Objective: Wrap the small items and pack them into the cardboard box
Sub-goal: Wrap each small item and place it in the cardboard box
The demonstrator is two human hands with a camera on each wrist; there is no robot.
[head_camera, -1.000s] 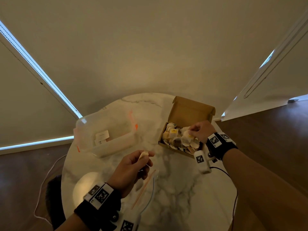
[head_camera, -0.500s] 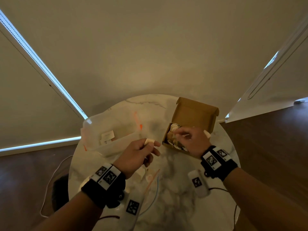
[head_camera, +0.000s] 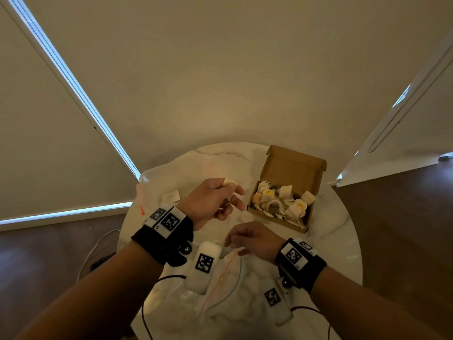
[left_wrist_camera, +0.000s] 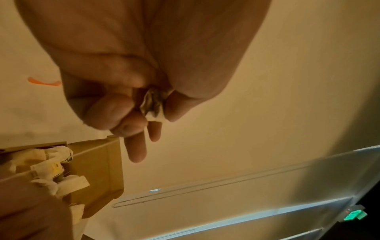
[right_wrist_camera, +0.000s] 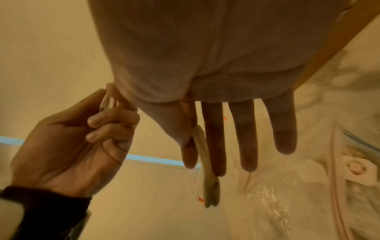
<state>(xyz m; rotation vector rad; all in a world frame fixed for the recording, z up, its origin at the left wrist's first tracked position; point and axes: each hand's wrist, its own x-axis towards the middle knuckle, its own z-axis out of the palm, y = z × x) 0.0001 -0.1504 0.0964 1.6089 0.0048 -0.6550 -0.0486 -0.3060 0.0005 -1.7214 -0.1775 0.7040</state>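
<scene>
The open cardboard box (head_camera: 293, 165) sits at the table's far right, with several paper-wrapped small items (head_camera: 285, 192) inside. My left hand (head_camera: 230, 192) hovers left of the box and pinches a small crumpled wrapped item (left_wrist_camera: 154, 105) between thumb and curled fingers. Nearer to me, my right hand (head_camera: 235, 244) hangs over a clear zip bag (head_camera: 220, 288). Its thumb and forefinger pinch a thin pale sheet (right_wrist_camera: 207, 170), which hangs edge-on, while the other fingers point straight down. The box's corner (left_wrist_camera: 98, 162) shows in the left wrist view.
A clear plastic tub (head_camera: 154, 180) holding a pale card (head_camera: 170, 197) stands at the far left of the round marble table (head_camera: 343, 241). White tracker pods and dark cables hang from both wrists over the near edge. Dark wood floor surrounds the table.
My right hand has left the box and drawn back toward me to the zip bag, where it now pinches a thin sheet. The left hand has lifted farther out with its item.
</scene>
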